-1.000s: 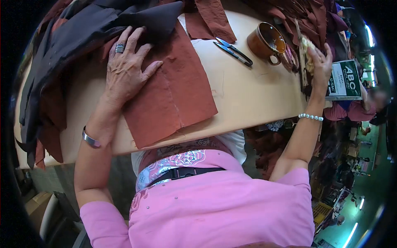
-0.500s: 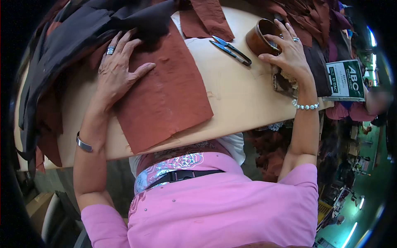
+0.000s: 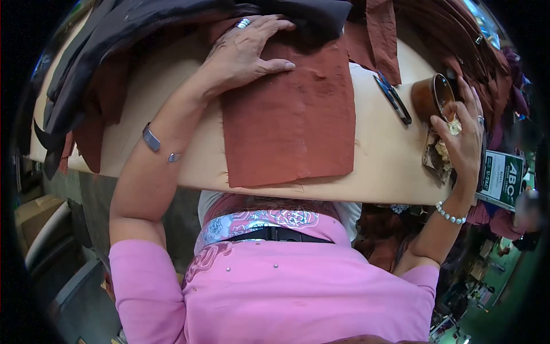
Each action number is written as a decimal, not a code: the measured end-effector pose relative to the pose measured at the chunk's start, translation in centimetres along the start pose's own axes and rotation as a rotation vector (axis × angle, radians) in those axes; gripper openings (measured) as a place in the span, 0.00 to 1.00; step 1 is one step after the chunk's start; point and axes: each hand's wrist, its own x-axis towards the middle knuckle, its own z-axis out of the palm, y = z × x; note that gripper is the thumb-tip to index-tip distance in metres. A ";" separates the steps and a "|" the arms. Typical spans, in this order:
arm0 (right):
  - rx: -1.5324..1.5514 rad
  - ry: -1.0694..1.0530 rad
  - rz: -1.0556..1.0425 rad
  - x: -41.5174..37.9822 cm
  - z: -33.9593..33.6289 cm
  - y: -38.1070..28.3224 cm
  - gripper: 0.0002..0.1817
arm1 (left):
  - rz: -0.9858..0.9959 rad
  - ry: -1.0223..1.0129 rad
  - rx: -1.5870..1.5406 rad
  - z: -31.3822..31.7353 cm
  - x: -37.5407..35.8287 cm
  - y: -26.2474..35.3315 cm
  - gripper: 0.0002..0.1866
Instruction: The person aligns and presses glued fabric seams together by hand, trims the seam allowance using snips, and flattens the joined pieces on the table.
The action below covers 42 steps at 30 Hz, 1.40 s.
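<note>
My left hand (image 3: 243,51) lies flat, fingers spread, on a rust-red piece of cloth (image 3: 292,120) spread over the tan table (image 3: 189,132). Its fingertips reach the edge of a dark cloth pile (image 3: 143,28). My right hand (image 3: 464,137) is at the table's right end, fingers curled around a small pale crumpled thing (image 3: 444,150) just below a brown mug (image 3: 432,97). Black thread snips (image 3: 394,98) lie between the red cloth and the mug.
More red-brown cloth pieces (image 3: 458,40) are heaped at the far right of the table. A green and white box marked ABC (image 3: 504,178) sits past the table's right edge. Dark cloth hangs over the left edge (image 3: 63,126).
The view has swung left. My right hand came from the box side to the mug and now curls on the pale thing below it. My left hand stays flat on the red cloth.
</note>
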 end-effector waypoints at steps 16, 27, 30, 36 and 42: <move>0.855 -0.094 -0.097 10.0 9.7 -16.0 0.18 | 0.027 0.055 -0.050 0.8 0.1 -0.5 0.40; 0.694 -0.065 -0.204 9.3 9.2 -16.1 0.16 | 0.071 0.038 -0.034 0.4 -0.1 -1.2 0.24; 0.613 -0.011 -0.273 6.8 7.9 -16.5 0.16 | 0.063 -0.020 -0.012 -0.3 0.0 -0.7 0.24; 0.848 -0.047 -0.173 5.3 7.7 -16.9 0.17 | 0.065 -0.016 0.016 -0.2 0.0 -0.8 0.24; 0.798 -0.011 -0.195 3.6 7.1 -17.3 0.19 | 0.074 0.004 0.029 0.0 0.0 -0.9 0.24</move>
